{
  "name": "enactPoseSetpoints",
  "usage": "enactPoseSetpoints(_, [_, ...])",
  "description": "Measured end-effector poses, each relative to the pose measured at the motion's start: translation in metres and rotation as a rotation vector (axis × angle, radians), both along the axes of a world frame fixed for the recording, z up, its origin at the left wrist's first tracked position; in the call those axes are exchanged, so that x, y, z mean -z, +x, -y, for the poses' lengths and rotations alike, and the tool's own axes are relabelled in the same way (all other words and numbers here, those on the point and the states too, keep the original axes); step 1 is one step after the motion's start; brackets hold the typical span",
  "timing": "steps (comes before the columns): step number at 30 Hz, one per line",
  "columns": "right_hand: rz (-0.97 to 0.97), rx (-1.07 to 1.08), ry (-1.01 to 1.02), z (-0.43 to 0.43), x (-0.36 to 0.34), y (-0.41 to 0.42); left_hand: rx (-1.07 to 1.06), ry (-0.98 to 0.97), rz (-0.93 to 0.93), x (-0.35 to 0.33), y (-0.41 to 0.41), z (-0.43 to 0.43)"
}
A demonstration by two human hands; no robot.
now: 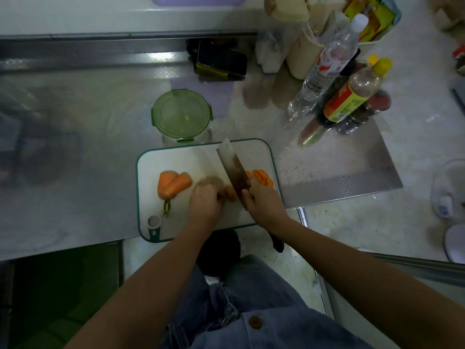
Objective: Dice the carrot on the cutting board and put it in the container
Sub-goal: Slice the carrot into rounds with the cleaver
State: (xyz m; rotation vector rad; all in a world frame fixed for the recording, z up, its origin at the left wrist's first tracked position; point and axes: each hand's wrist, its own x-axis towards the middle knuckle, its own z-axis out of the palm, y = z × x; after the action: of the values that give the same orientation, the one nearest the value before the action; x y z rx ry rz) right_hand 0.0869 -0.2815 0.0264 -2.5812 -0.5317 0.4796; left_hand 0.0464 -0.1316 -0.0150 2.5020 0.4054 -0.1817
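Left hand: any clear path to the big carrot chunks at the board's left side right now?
Probably yes. The carrot chunks lie bare on the cutting board just left of the left hand, nothing between; but it first must release the carrot piece it holds.

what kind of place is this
Probably a home kitchen: a cutting board with carrot on a steel counter, a cleaver, and sauce bottles nearby.

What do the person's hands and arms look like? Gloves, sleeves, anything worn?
The left hand and right hand are bare: no gloves, and no rings or watch visible. The forearms are uncovered as far as the frame shows, with no sleeves in view. Lower down there is blue denim with a brown button.
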Motion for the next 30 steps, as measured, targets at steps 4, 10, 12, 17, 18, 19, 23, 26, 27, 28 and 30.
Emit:
enactPoseSetpoints(4, [0.037,-0.077,-0.019,0.001,-0.005,0.000,-0.046,-0.043,0.007,-0.006,0.001,0.002])
enactPoseSetpoints(10, [-0.004,-0.079,-0.095,-0.003,-0.006,-0.006,-0.066,-0.042,-0.046,-0.014,0.001,0.004])
enactPoseSetpoints(12, [-0.013,-0.070,-0.125,-0.005,-0.006,-0.008,-0.067,-0.050,-0.049,-0.015,0.000,0.004])
enactPoseSetpoints(17, [-0.028,-0.060,-0.173,-0.011,0.000,-0.011,-0.079,-0.052,-0.053,-0.009,0.002,0.003])
enactPoseSetpoints(18, [-0.029,-0.058,-0.178,-0.012,0.001,-0.011,-0.076,-0.045,-0.059,-0.008,0.002,0.003])
enactPoseSetpoints(19, [-0.029,-0.054,-0.180,-0.012,0.003,-0.012,-0.070,-0.041,-0.062,-0.008,0.002,0.003])
enactPoseSetpoints(23, [-0.020,-0.035,-0.168,-0.012,0.006,-0.015,-0.057,-0.029,-0.059,-0.007,0.002,0.003])
enactPoseSetpoints(26, [-0.054,-0.032,-0.166,-0.018,0.006,-0.013,-0.056,-0.031,-0.054,-0.007,0.002,0.004])
enactPoseSetpoints(27, [-0.066,-0.042,-0.170,-0.020,0.007,-0.012,-0.058,-0.028,-0.053,-0.008,0.002,0.004])
enactPoseSetpoints(28, [-0.069,-0.046,-0.170,-0.021,0.007,-0.011,-0.062,-0.026,-0.054,-0.009,0.001,0.004])
enactPoseSetpoints(30, [-0.051,-0.047,-0.169,-0.020,0.008,-0.013,-0.063,-0.026,-0.048,-0.011,0.001,0.005])
